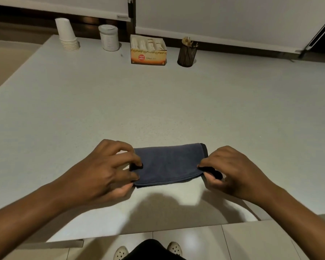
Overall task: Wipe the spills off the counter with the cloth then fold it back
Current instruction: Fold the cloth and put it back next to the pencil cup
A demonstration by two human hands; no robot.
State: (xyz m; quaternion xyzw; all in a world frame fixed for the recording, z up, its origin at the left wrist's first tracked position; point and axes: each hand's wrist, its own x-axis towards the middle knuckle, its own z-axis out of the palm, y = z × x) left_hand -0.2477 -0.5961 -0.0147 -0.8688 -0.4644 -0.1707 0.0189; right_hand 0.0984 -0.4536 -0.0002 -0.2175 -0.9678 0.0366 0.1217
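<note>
Dark blue soft terry cloth (167,164) lies folded flat near the front edge of the pale bench (158,102). Left hand (103,169) and right hand (231,169) fingers pinch its short ends. It looks light and limp, best gripped at corners.
</note>
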